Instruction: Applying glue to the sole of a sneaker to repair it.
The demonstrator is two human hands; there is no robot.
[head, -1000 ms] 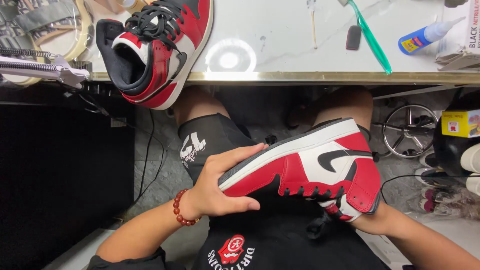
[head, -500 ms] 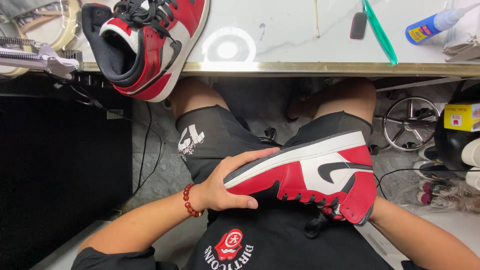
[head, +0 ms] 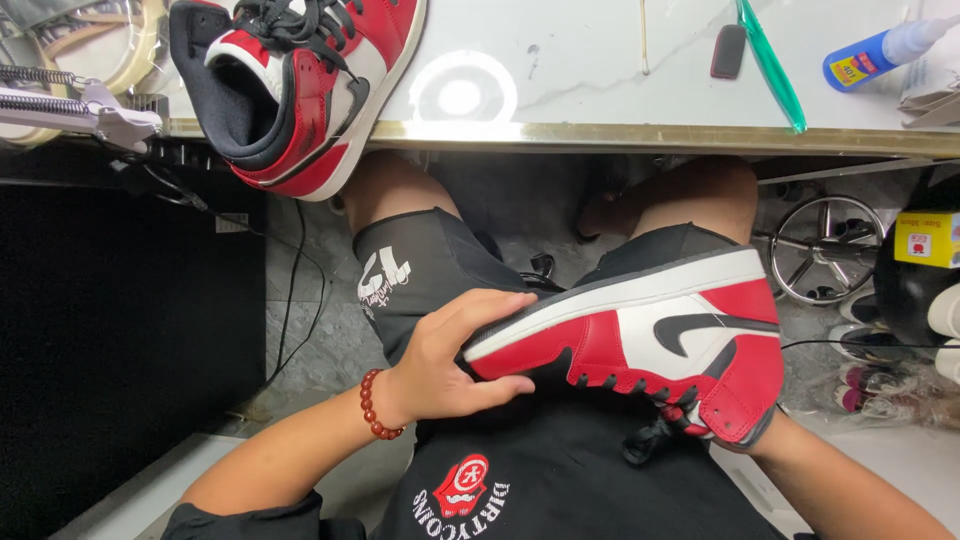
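The white table (head: 600, 70) spans the top of the view, well above and ahead of both hands. Its gold edge runs across just beyond the knees. On its left corner, far up from the left hand's grip, a second red, white and black high-top sneaker (head: 300, 90) hangs partly over the edge. Further right on the table lie a green stick (head: 770, 65), a small dark block (head: 728, 50) and a blue glue bottle (head: 870, 58).

The sneaker in the lap (head: 650, 340) is the largest thing within reach. It lies on its side across the black shorts, sole edge up and toward the table, toe to the left, heel to the right.

The left hand (head: 440, 360), with a red bead bracelet (head: 378, 405) at the wrist, wraps the toe: thumb beneath, fingers curled over the sole edge, so its grip is closed on the sneaker. The right hand is hidden behind the heel and collar. It seems to support that end, though whether its grip is closed cannot be told.

To handle the shoe well, I judge it best to keep the toe clamped firmly, the heel braced from below, and the sole edge level so the shoe does not roll off the thighs.
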